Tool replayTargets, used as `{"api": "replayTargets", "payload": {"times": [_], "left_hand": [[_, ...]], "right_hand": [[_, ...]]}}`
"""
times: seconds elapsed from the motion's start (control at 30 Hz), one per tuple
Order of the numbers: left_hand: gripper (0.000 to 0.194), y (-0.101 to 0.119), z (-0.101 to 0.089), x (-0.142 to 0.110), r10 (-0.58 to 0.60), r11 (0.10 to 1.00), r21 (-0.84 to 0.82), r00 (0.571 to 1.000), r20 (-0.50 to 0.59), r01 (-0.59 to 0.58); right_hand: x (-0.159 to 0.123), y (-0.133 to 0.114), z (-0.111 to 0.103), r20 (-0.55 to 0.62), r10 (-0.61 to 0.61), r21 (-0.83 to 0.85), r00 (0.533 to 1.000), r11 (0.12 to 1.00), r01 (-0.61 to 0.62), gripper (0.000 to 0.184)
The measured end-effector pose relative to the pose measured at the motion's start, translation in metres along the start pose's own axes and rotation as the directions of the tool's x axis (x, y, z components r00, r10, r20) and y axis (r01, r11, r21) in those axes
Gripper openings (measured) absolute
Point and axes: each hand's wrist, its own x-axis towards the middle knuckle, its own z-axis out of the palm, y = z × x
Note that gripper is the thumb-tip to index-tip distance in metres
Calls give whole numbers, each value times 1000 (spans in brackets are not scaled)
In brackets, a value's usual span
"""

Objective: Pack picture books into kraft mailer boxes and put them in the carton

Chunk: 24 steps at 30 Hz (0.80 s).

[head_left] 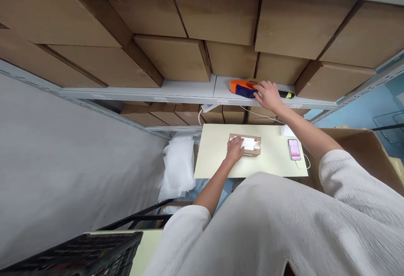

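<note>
orange and navy, the tape dispenser is laid lengthwise along the front edge of the shelf, touched rightward by the nearer right hand, grip unclear; mid-desk, the carton is covered by the left hand, fingers apart.
</note>
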Motion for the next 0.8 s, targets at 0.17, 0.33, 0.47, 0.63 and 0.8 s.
{"api": "replayTargets", "payload": {"times": [0.17, 0.33, 0.47, 0.63, 0.8], "left_hand": [[46, 42, 10, 23, 100, 990, -92, 993, -69, -106], [44, 99, 35, 55, 155, 972, -172, 987, -31, -159], [42, 141, 64, 80, 134, 968, -218, 990, 43, -122], [42, 173, 102, 95, 59, 967, -252, 995, 82, -36], [41, 177, 128, 87, -27, 958, -284, 998, 52, 41]], "right_hand": [[-92, 20, 2, 25, -13, 137, 1000, 991, 10, 32], [-201, 75, 34, 221, 244, 256, 944, 920, -298, 27], [-265, 123, 65, 458, 515, 184, 725, 743, -644, 26], [-285, 159, 111, 685, 607, 47, 403, 515, -856, 27], [-269, 168, 163, 686, 679, -16, 261, 373, -928, 61]]}}
